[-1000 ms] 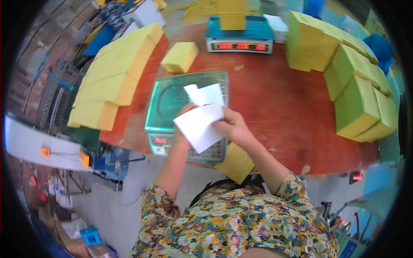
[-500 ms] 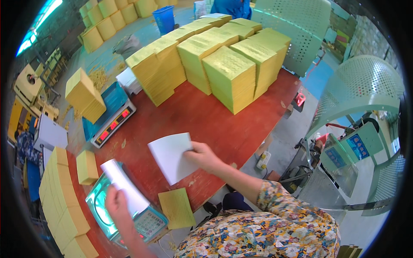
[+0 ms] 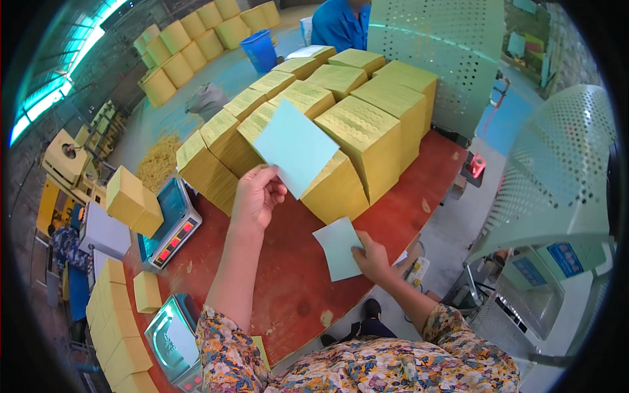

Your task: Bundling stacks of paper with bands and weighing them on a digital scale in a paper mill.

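Pinched between the thumb and fingers of my left hand [image 3: 259,193] is a pale bluish-white paper sheet [image 3: 298,147], raised in front of the nearest stacks of yellow paper [image 3: 363,131]. My right hand [image 3: 372,257] grips a second pale paper piece [image 3: 337,249] by its right edge, above the red tabletop near its right side. Whether that piece is one sheet or several, I cannot tell. A small scale [image 3: 173,334] with a shiny pan stands at the lower left, partly hidden by my left sleeve. Beside it is a small yellow paper block [image 3: 147,291].
A larger scale [image 3: 177,239] with red digits carries a yellow paper block [image 3: 133,200] at the left. More yellow stacks [image 3: 118,321] line the table's left edge. Perforated green machine guards [image 3: 544,164] stand right. Beyond the table are a blue bin [image 3: 259,51] and a person in blue [image 3: 337,26].
My left hand has left the small scale and risen toward the tall stacks, now with a pale sheet in it. My right hand has shifted right with its paper.
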Tool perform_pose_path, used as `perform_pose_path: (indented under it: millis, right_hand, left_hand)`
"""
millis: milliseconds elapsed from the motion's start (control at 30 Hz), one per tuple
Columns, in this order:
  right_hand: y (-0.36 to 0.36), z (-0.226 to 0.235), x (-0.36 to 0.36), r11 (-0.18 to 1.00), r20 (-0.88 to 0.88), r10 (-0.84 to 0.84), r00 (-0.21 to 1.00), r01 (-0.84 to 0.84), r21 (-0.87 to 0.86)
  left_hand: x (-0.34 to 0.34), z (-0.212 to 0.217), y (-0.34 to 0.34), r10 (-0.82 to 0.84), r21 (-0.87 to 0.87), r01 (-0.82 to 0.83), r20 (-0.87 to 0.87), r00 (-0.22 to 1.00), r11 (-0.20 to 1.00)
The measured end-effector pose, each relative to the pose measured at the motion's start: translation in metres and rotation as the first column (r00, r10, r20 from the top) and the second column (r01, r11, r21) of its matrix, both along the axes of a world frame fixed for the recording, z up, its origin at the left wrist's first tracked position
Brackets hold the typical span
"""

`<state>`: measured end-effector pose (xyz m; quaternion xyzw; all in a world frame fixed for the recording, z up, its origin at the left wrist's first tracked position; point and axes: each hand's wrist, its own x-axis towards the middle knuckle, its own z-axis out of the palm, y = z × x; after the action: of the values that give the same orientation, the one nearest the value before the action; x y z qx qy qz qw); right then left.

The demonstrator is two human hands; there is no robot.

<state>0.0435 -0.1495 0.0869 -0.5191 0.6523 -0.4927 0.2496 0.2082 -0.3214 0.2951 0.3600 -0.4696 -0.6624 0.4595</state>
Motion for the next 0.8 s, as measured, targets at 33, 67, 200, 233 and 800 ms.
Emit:
perform_pose_path:
  millis: [33,67,200,233,800]
  right_hand:
    - [-0.001,-0.002,0.0,1.0,0.011,0.018,1.0,-0.018,-0.005]
    - [0.001,-0.005,-0.002,1.0,0.028,0.029,0.999,-0.029,-0.01]
    - [0.0,0.001,-0.008,0.996,0.08,0.083,0.993,-0.08,-0.039]
    - [-0.001,0.001,-0.009,0.995,0.084,0.091,0.992,-0.088,-0.045]
    - [0.005,0.003,-0.027,0.967,0.229,0.253,0.94,-0.252,-0.033]
  left_hand:
    - [-0.002,-0.008,-0.009,0.011,0.013,-0.012,0.086,0.996,1.0]
    - [-0.006,-0.016,-0.015,0.01,0.035,-0.016,0.173,0.985,0.999]
    - [-0.012,-0.027,-0.024,0.075,-0.004,-0.078,0.341,0.937,0.997]
    - [-0.014,-0.027,-0.026,0.077,-0.025,-0.073,0.378,0.923,0.997]
    - [-0.018,-0.009,-0.025,0.103,-0.089,-0.06,0.621,0.777,0.994]
